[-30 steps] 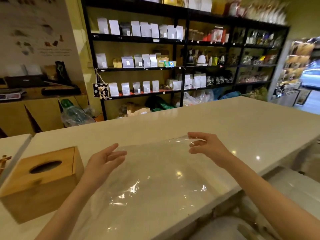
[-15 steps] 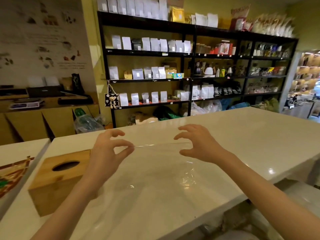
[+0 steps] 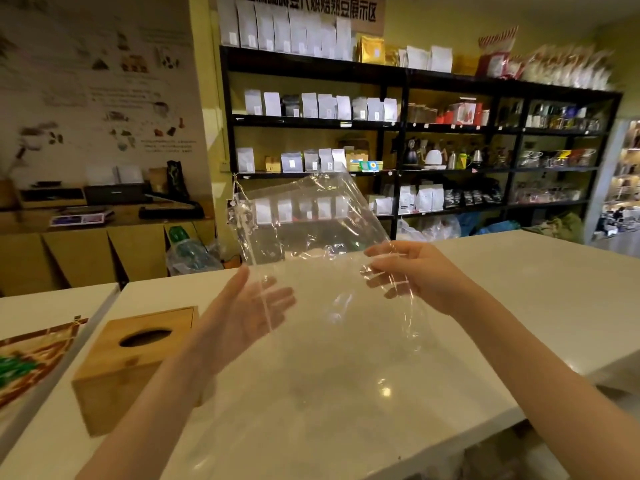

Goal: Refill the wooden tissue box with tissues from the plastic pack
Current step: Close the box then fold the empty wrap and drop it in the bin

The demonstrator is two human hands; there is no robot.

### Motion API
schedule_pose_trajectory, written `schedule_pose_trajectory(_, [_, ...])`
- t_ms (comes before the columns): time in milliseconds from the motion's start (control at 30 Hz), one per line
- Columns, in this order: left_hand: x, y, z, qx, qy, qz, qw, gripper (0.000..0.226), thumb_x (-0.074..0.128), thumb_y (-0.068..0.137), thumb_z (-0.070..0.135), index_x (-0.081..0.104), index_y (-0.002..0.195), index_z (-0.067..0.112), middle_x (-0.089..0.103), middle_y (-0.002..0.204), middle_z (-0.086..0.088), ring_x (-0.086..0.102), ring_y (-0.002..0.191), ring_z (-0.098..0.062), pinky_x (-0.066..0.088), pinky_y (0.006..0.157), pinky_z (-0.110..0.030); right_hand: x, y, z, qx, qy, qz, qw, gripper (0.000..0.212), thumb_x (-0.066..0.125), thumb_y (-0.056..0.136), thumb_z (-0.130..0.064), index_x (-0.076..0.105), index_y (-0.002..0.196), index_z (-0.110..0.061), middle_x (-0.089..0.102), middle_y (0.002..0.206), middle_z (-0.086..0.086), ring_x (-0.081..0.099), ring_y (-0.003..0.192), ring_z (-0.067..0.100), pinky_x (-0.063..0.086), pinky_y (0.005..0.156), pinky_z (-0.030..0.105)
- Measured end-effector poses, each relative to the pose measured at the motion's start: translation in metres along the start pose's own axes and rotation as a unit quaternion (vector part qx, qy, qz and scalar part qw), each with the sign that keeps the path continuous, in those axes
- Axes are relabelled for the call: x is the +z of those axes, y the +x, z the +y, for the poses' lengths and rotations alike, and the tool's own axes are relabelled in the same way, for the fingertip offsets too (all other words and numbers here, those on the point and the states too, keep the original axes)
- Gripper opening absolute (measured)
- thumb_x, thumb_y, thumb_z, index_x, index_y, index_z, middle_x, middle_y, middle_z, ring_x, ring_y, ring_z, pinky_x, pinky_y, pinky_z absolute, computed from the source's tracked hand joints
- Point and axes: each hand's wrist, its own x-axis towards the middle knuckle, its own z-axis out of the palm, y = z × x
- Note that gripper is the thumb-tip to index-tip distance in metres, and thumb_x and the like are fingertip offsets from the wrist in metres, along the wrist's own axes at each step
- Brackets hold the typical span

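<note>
the right hand (image 3: 415, 275) has its grip pinched on the clear plastic pack (image 3: 311, 230), raised above the desk (image 3: 519, 306); the left hand (image 3: 249, 306), grip apart, steadies its edge, probably to open it. wooden tissue box (image 3: 138, 358) waits at left.

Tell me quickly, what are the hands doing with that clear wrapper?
Right hand pinching empty clear plastic pack, lifted off white counter. Left hand open beneath it. Wooden tissue box at left, slot unobstructed.
</note>
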Motion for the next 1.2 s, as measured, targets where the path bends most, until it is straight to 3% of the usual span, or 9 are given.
schedule_pose_trajectory(100, [0.009,0.004,-0.011,0.004,0.017,-0.04,0.999,0.09,0.085,0.042,0.049,0.055,0.119,0.013,0.072,0.109,-0.011,0.068,0.101,-0.025,0.059,0.074,-0.029,0.008,0.0,0.017,0.039,0.054,-0.003,0.998,0.018,0.06,0.086,-0.008,0.066,0.1,-0.016,0.076,0.077,-0.001,0.071,0.068,0.012,0.053,0.052,0.021])
schedule_pose_trajectory(200, [0.013,0.003,-0.009,0.039,0.045,0.005,0.998,0.051,0.069,0.067,0.02,0.059,0.116,0.014,0.076,0.094,-0.007,0.073,0.087,-0.02,0.058,0.062,-0.025,0.009,-0.003,0.03,0.075,0.101,0.004,0.992,0.018,0.058,0.087,-0.012,0.066,0.103,-0.015,0.076,0.079,0.001,0.071,0.068,0.012,0.054,0.052,0.024])
schedule_pose_trajectory(367, [0.009,-0.006,-0.007,0.024,0.079,0.033,0.996,0.04,0.06,0.076,0.008,0.058,0.116,0.015,0.077,0.089,-0.004,0.074,0.078,-0.015,0.056,0.052,-0.023,0.01,-0.006,0.042,0.112,0.123,0.011,0.986,0.02,0.056,0.088,-0.022,0.068,0.1,-0.011,0.075,0.078,0.003,0.071,0.068,0.013,0.054,0.059,0.029])
schedule_pose_trajectory(567, [0.009,-0.016,-0.01,0.01,0.03,0.069,0.997,0.069,0.06,0.076,0.008,0.032,0.139,0.009,0.076,0.093,-0.01,0.074,0.08,-0.019,0.06,0.058,-0.028,0.017,-0.012,0.05,0.085,0.102,0.024,0.991,0.031,0.056,0.089,-0.011,0.056,0.12,-0.01,0.077,0.08,0.004,0.071,0.065,0.013,0.055,0.055,0.024])
schedule_pose_trajectory(700, [0.008,-0.02,-0.015,0.037,0.02,0.087,0.995,0.087,0.055,0.081,-0.005,0.007,0.146,0.027,0.069,0.103,-0.014,0.074,0.075,-0.021,0.06,0.058,-0.027,0.019,-0.015,0.055,0.042,0.074,0.047,0.995,0.052,0.064,0.084,-0.01,0.044,0.126,-0.034,0.077,0.082,0.008,0.071,0.068,0.017,0.058,0.063,0.029])
schedule_pose_trajectory(833, [0.005,-0.025,-0.016,0.034,0.124,0.094,0.987,0.08,0.067,0.068,0.013,0.034,0.139,0.027,0.069,0.106,0.0,0.069,0.098,-0.017,0.058,0.077,-0.027,0.018,-0.02,0.055,0.013,0.036,0.03,0.999,0.034,0.064,0.083,-0.008,0.063,0.116,-0.015,0.076,0.08,0.005,0.071,0.07,0.017,0.057,0.065,0.028])
schedule_pose_trajectory(1000, [0.002,-0.032,-0.019,0.033,0.325,0.135,0.935,0.048,0.065,0.081,0.01,0.052,0.127,0.014,0.068,0.099,0.011,0.066,0.078,0.008,0.047,0.06,-0.002,0.015,-0.026,0.051,0.008,-0.066,-0.017,0.998,0.039,0.073,0.073,-0.005,0.066,0.109,-0.02,0.076,0.096,0.0,0.071,0.087,0.011,0.055,0.073,0.017])
schedule_pose_trajectory(1100, [0.004,-0.036,-0.022,0.061,0.449,0.174,0.874,0.04,0.066,0.081,0.019,0.059,0.12,0.013,0.068,0.103,0.006,0.058,0.081,0.006,0.044,0.066,-0.006,0.018,-0.03,0.049,0.007,-0.17,-0.016,0.985,0.032,0.075,0.073,-0.011,0.069,0.104,-0.018,0.074,0.094,-0.003,0.07,0.087,0.007,0.052,0.078,0.017])
schedule_pose_trajectory(1200, [0.009,-0.044,-0.024,0.105,0.502,0.219,0.83,0.023,0.064,0.083,0.022,0.069,0.103,0.014,0.067,0.088,0.006,0.058,0.078,-0.001,0.049,0.072,-0.016,0.022,-0.033,0.051,-0.051,-0.255,0.047,0.964,0.012,0.076,0.073,-0.017,0.074,0.084,-0.021,0.071,0.078,-0.007,0.064,0.074,-0.002,0.044,0.068,0.01])
